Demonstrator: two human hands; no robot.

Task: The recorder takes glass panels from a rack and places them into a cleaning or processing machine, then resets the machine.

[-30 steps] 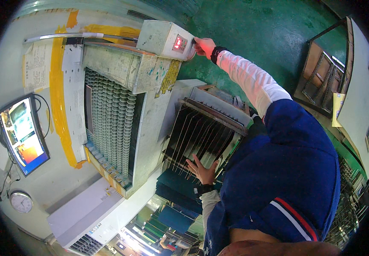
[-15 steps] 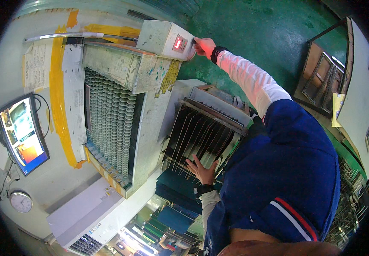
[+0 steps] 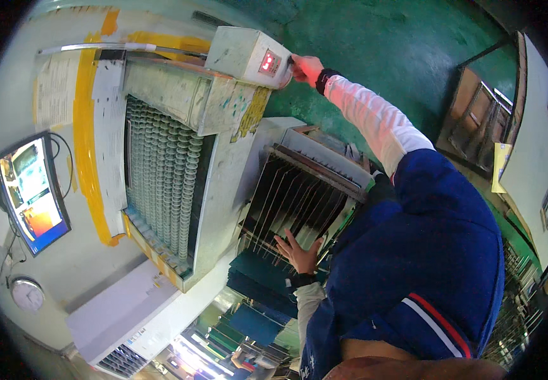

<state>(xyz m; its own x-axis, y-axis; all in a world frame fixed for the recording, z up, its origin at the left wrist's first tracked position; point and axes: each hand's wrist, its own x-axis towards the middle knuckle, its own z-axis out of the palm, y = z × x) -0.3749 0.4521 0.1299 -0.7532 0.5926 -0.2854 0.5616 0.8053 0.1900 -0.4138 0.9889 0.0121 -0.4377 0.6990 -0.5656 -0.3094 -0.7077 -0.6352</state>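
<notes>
Control box (image 3: pixel 236 56), just at the right hand's (image 3: pixel 308 68) bunched fingertips; whether they grip anything cannot be told. Left hand (image 3: pixel 302 256), fingers spread wide, beside the wire rack (image 3: pixel 318 170). Hand poses match the earlier frame; the red display's (image 3: pixel 269 63) lit pattern differs.

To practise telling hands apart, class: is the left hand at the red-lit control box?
No, the right hand is at the control box, while the left hand is spread by the wire rack.

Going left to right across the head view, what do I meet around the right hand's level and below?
Monitor → rows of grey discs → control box → right hand → yellow paper.
</notes>
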